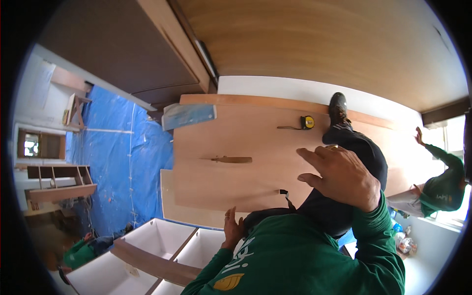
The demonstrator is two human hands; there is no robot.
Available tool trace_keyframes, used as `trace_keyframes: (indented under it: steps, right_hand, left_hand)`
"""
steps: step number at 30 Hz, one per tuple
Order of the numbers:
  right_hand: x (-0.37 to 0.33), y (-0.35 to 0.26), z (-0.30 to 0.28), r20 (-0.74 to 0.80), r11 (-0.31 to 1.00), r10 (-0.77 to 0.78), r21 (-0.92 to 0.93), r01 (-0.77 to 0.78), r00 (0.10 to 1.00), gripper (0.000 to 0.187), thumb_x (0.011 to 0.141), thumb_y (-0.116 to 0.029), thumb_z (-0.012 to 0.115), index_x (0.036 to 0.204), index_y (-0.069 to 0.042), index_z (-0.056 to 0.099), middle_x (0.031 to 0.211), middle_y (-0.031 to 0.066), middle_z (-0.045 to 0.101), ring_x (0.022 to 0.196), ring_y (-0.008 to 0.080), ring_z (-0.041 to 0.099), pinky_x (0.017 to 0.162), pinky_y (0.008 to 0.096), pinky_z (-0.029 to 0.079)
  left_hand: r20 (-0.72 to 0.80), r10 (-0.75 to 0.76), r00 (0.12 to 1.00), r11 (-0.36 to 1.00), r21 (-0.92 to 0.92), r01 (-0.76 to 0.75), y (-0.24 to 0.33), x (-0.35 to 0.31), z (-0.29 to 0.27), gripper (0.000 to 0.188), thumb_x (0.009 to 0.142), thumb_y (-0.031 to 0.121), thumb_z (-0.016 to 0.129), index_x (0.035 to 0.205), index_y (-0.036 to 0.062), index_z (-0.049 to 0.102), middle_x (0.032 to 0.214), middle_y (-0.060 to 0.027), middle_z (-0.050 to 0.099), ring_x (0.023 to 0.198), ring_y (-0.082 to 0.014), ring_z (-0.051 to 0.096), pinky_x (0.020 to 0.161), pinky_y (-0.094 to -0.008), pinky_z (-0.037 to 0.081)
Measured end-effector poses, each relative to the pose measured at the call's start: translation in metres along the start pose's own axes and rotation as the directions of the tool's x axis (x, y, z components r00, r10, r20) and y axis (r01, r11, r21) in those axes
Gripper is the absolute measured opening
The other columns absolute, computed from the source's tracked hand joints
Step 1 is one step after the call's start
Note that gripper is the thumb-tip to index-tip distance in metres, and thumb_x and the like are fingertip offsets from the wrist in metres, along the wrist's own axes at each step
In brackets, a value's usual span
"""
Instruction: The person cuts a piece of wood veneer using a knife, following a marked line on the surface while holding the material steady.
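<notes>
My right hand [341, 174] is raised over the brown wooden panel [196, 182], its thumb and forefinger stretched apart and nothing visible between them. Close to the panel's near edge is my left hand [232, 229], fingers extended and holding nothing I can see. A thin tool with a wooden handle [235, 160] lies on the panel, its tip pointing left; its exact kind is unclear. Farther back, a yellow and black tape measure [308, 122] has a short length of blade out. My shoe [338, 108] rests at the panel's far edge.
A bluish translucent sheet [189, 117] lies on the panel's far left corner. White-lined cabinet compartments [155, 238] stand at the near left, and blue sheeting [108, 162] covers the floor beyond. One co-worker [442, 189] is at the right, another [81, 253] at lower left.
</notes>
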State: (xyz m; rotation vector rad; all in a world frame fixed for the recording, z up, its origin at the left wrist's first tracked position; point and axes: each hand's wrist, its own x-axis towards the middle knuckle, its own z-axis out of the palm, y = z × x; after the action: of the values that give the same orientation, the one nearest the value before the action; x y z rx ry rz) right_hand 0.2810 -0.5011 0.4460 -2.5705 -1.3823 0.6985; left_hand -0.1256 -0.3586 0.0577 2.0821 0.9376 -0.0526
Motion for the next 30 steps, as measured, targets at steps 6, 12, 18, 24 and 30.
trace_keyframes:
  steps: [6,12,18,24,30]
  right_hand:
    - [-0.007,0.010,0.020,0.016,0.997,-0.070,-0.029,0.070,0.997,0.052,0.105,-0.037,0.066,0.142,0.000,0.059,0.116,0.0196,0.072,0.108,0.0397,0.073,0.090,0.0484,0.061]
    - [-0.021,0.024,0.040,-0.007,0.991,-0.060,0.120,0.060,0.998,0.039,0.101,-0.033,0.074,0.120,0.001,0.069,0.101,0.0186,0.076,0.104,0.0376,0.075,0.088,0.0483,0.060]
    - [-0.033,0.036,0.046,-0.094,0.987,0.046,0.160,-0.030,0.995,0.034,0.098,-0.031,0.077,0.110,0.002,0.072,0.092,0.0180,0.076,0.097,0.0362,0.077,0.081,0.0473,0.061]
    - [-0.040,0.042,0.046,-0.127,0.983,0.058,0.179,-0.034,0.990,0.035,0.098,-0.031,0.077,0.109,0.002,0.072,0.092,0.0178,0.076,0.097,0.0361,0.077,0.082,0.0471,0.061]
    - [-0.037,0.039,0.038,-0.152,0.987,0.019,0.158,0.005,0.988,0.035,0.098,-0.032,0.078,0.109,0.001,0.070,0.092,0.0178,0.076,0.097,0.0365,0.077,0.082,0.0467,0.061]
  left_hand:
    - [0.212,0.043,0.976,0.999,-0.037,-0.036,-0.047,0.014,0.008,0.030,0.098,0.012,0.072,0.124,-0.0036,0.075,0.117,-0.0239,0.077,0.102,-0.0392,0.077,0.091,-0.0452,0.062]
    - [0.194,-0.009,0.981,0.998,0.069,-0.004,-0.020,0.060,0.005,0.028,0.099,0.016,0.062,0.112,-0.0057,0.074,0.096,-0.0269,0.074,0.088,-0.0433,0.074,0.081,-0.0520,0.057]
    - [0.047,0.190,0.981,0.918,0.347,-0.194,-0.013,0.129,-0.017,0.054,0.099,0.025,0.071,0.146,0.0008,0.061,0.147,-0.0341,0.059,0.133,-0.0456,0.061,0.111,-0.0553,0.048]
    - [0.179,-0.200,0.963,0.673,0.740,0.002,-0.044,0.176,-0.018,0.118,0.088,0.046,0.083,0.175,0.0059,0.013,0.174,-0.0405,0.013,0.157,-0.0604,0.027,0.129,-0.0631,0.027]
    - [0.249,-0.312,0.917,0.729,0.682,0.063,-0.034,0.188,-0.020,0.125,0.087,0.053,0.082,0.176,0.0071,0.008,0.176,-0.0405,0.006,0.160,-0.0637,0.017,0.131,-0.0632,0.024]
